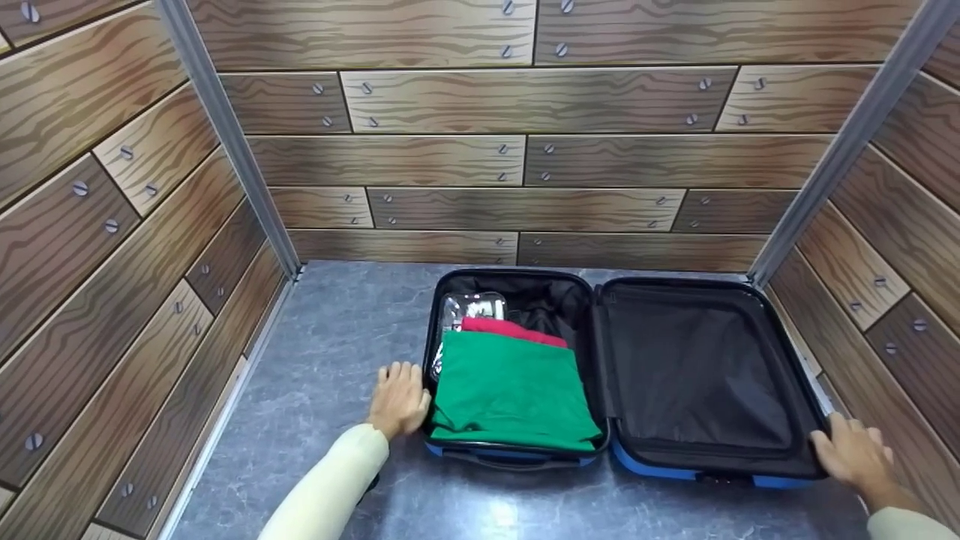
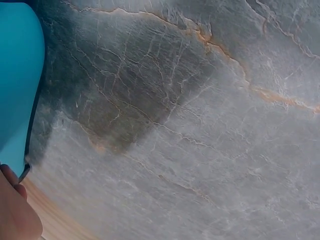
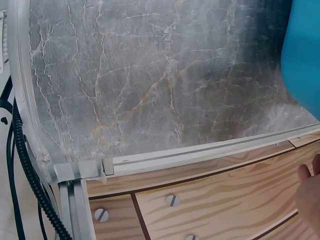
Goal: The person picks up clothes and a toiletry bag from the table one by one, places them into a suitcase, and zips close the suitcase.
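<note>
A suitcase [image 1: 517,454] with a blue shell and black lining lies open flat on the table. In its left half, a folded green cloth [image 1: 514,390] covers most of a red cloth [image 1: 517,328]. Behind them is a clear plastic case [image 1: 480,304], partly hidden. Against the left side of the suitcase rests my left hand [image 1: 401,397], thumb side at the rim. At the near right corner of the other half [image 1: 697,367], my right hand [image 1: 855,454] touches the edge with its thumb, the fingers loosely spread. Both wrist views catch the blue shell and only part of each hand.
The grey marbled table [image 1: 337,322] is enclosed by wood-patterned panels [image 1: 525,157] at the back and both sides. Metal posts [image 1: 232,142] stand in the corners. A black ribbed cable [image 3: 32,170] runs beside the table edge in the right wrist view.
</note>
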Available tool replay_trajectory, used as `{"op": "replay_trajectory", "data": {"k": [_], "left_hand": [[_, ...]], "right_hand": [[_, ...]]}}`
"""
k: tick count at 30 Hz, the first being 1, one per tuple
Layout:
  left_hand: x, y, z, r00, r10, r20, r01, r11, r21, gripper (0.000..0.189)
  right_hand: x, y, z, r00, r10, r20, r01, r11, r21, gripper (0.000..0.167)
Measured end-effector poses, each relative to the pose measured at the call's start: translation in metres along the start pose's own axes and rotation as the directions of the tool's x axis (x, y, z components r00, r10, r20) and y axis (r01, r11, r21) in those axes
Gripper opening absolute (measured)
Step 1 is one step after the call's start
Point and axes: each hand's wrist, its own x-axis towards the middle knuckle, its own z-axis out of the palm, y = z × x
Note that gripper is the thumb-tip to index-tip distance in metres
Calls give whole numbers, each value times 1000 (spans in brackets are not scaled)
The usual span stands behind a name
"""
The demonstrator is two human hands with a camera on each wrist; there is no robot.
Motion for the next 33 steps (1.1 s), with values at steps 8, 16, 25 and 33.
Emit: {"op": "replay_trajectory", "data": {"k": [8,16,25,33], "left_hand": [[-1,0,-2,1000,-4,23,4,1000,-3,27],[-2,1,-3,999,-21,50,20,1000,14,29],[-2,4,-2,999,-20,42,21,1000,-11,25],[-1,4,-3,998,-28,61,29,999,-17,28]], "right_hand": [[0,-4,-15,999,-30,-25,30,999,-17,42],[1,-6,-29,997,-68,-44,67,997,-24,40],[1,-9,-42,987,-110,-117,110,994,-7,31],[4,-23,-56,931,-207,-300,231,972,48,12]]}}
